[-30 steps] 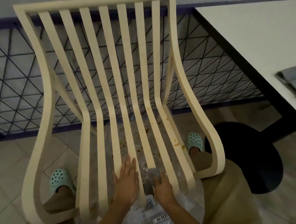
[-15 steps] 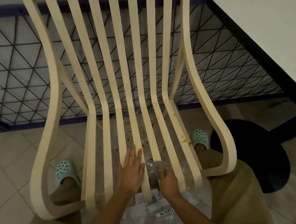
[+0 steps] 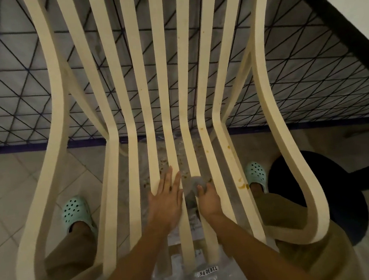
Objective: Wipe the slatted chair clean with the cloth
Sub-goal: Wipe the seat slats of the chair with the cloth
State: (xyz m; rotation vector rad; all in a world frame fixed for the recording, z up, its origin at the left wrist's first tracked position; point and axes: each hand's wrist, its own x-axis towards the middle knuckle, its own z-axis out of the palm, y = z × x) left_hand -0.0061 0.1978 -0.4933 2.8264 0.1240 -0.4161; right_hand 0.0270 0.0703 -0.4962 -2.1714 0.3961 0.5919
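The cream slatted chair (image 3: 207, 105) fills the head view, its seat slats running toward me. Brown-orange stains mark the right-hand slats, the largest one a stain (image 3: 242, 185) near the seat's right side. My left hand (image 3: 166, 201) lies flat, fingers spread, on the middle seat slats. Just to its right, my right hand (image 3: 208, 197) is closed around a small wadded grey cloth (image 3: 196, 183), pressed on a slat beside the gap.
Clear plastic sheeting (image 3: 188, 274) with a printed label lies on the tiled floor under the seat, speckled with crumbs. A black wire-mesh fence (image 3: 10, 94) stands behind the chair. A white table (image 3: 352, 8) and its black round base (image 3: 321, 194) are to the right.
The view has come closer to the chair and tilted down. Both hands slid a little farther up the seat slats, the right one carrying the cloth.
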